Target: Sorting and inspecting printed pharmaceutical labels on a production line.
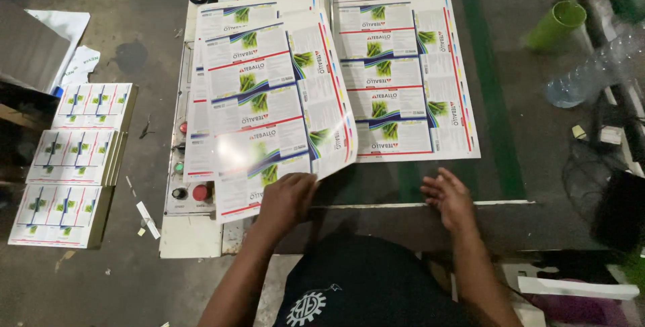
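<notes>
My left hand (287, 199) grips the near edge of a glossy printed sheet (269, 109), white with green plant pictures and red and blue bands. The sheet is lifted and curls up off a stack of like sheets (201, 146) on the left of the work table. My right hand (448, 196) hovers with fingers apart and nothing in it, over the dark table surface just below a second printed sheet (410, 78) that lies flat to the right.
A control panel (188, 176) with red and green buttons sits at the table's left edge. Three stacks of smaller printed sheets (74, 166) stand on the floor at left. A green cup (556, 23) and clear plastic bottle (584, 75) lie at the right.
</notes>
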